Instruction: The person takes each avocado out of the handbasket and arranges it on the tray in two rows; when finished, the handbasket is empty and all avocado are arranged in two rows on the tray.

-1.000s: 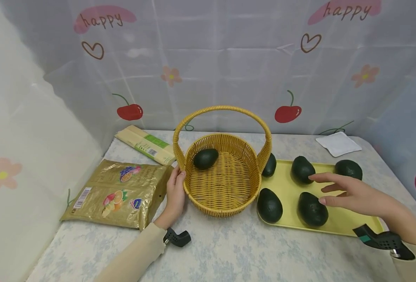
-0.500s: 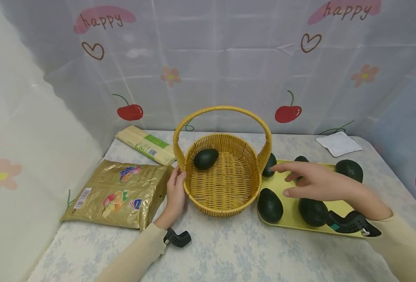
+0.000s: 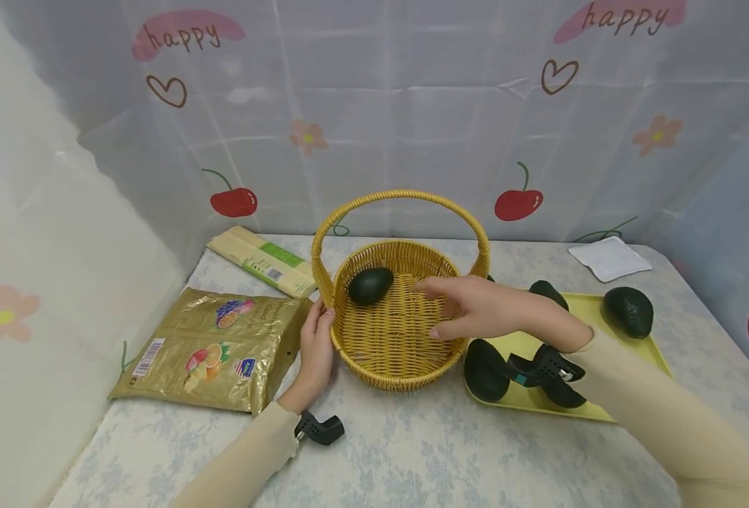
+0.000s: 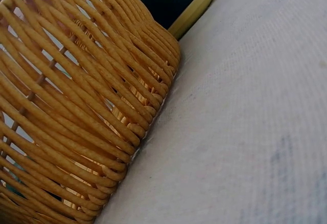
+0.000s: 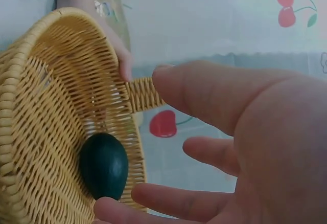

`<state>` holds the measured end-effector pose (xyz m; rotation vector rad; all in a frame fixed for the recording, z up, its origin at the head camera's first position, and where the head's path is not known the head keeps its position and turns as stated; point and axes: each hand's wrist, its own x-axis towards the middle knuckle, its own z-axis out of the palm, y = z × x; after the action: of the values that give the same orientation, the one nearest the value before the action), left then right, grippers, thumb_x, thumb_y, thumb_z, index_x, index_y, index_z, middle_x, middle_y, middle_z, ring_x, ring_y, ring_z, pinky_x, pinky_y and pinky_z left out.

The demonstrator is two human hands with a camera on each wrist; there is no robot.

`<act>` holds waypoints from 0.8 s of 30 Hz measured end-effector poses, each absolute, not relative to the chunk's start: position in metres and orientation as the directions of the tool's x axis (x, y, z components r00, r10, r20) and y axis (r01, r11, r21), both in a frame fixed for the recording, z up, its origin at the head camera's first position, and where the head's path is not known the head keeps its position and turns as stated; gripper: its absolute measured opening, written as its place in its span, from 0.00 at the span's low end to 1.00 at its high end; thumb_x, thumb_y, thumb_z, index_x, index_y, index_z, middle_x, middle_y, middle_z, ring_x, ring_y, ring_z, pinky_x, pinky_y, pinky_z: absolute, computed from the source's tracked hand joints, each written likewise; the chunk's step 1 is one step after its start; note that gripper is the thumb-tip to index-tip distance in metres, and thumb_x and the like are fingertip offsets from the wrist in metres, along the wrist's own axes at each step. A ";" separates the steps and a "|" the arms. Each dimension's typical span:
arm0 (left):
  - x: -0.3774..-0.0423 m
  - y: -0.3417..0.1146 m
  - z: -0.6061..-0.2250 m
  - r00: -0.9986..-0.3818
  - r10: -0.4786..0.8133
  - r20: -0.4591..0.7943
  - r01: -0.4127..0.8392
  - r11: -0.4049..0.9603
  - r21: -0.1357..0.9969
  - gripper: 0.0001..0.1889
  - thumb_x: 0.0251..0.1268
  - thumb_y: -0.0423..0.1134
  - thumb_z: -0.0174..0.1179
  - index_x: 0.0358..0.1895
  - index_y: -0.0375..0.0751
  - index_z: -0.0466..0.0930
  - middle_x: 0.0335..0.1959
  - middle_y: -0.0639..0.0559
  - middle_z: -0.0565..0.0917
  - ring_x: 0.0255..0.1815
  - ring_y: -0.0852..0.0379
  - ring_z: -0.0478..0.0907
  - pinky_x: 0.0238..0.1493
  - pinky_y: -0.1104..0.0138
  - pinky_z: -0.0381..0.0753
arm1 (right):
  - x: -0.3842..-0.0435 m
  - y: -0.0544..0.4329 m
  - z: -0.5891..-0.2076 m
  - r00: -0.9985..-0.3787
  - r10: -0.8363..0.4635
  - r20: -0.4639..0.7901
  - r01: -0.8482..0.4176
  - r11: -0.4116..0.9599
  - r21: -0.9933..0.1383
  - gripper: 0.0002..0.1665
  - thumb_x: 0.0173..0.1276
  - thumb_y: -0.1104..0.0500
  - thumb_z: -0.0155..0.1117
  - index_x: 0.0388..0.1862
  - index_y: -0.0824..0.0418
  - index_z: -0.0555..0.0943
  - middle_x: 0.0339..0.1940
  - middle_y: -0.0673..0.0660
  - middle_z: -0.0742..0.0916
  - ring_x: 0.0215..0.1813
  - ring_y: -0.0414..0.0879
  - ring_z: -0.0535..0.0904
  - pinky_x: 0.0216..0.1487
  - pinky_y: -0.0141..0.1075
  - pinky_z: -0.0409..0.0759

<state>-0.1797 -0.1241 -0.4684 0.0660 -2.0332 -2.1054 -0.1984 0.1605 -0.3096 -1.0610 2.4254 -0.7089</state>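
A yellow wicker basket [image 3: 399, 384] with a tall arched handle stands mid-table, one dark green avocado [image 3: 370, 286] lying inside at its left wall. My left hand [image 3: 317, 346] holds the basket's left rim near the handle base, thumb at the rim. My right hand [image 3: 482, 307] hovers over the basket's right side, fingers spread and holding nothing. In the right wrist view, the avocado [image 5: 103, 166] shows beyond my fingertips. Several more avocados, such as one at the right [image 3: 628, 312], rest on a yellow tray [image 3: 656, 360], partly hidden by my right arm.
A gold fruit-printed packet [image 3: 209, 353] lies left of the basket, with a flat pale package with a green label [image 3: 262, 261] behind it. Toward the back right corner sits a white folded cloth or pad [image 3: 609, 259]. A printed curtain [image 3: 399, 127] hangs behind the table.
My right hand has moved left, from above the tray to above the basket, staying unloaded. The left hand and basket have kept their place.
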 end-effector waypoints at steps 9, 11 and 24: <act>-0.180 -0.124 -0.469 -0.974 -0.187 0.123 0.126 -0.003 0.992 0.25 0.82 0.42 0.42 0.78 0.46 0.65 0.72 0.44 0.74 0.69 0.47 0.74 0.59 0.74 0.75 | -0.219 0.121 -0.308 -0.679 -0.711 -0.186 -0.499 0.632 -0.593 0.46 0.72 0.46 0.66 0.82 0.53 0.57 0.72 0.65 0.77 0.59 0.54 0.85 0.57 0.48 0.84; -0.181 -0.125 -0.469 -0.974 -0.193 0.120 0.123 -0.002 0.992 0.25 0.82 0.42 0.43 0.77 0.47 0.65 0.72 0.45 0.75 0.69 0.48 0.74 0.60 0.72 0.75 | -0.225 0.111 -0.311 -0.696 -0.693 -0.188 -0.500 0.656 -0.566 0.47 0.72 0.45 0.65 0.83 0.54 0.56 0.74 0.65 0.76 0.63 0.57 0.83 0.60 0.51 0.82; -0.179 -0.125 -0.469 -0.979 -0.172 0.105 0.109 -0.017 0.994 0.25 0.83 0.44 0.42 0.78 0.48 0.64 0.71 0.44 0.75 0.68 0.47 0.75 0.57 0.75 0.77 | -0.267 0.073 -0.347 -0.764 -0.525 -0.374 -0.289 0.798 -0.529 0.49 0.73 0.39 0.60 0.85 0.52 0.52 0.80 0.60 0.69 0.53 0.57 0.83 0.54 0.53 0.81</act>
<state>-0.1792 -0.1251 -0.4688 0.0671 -2.0530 -2.1089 -0.2675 0.0734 -0.3467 -0.6044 2.4684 -0.6130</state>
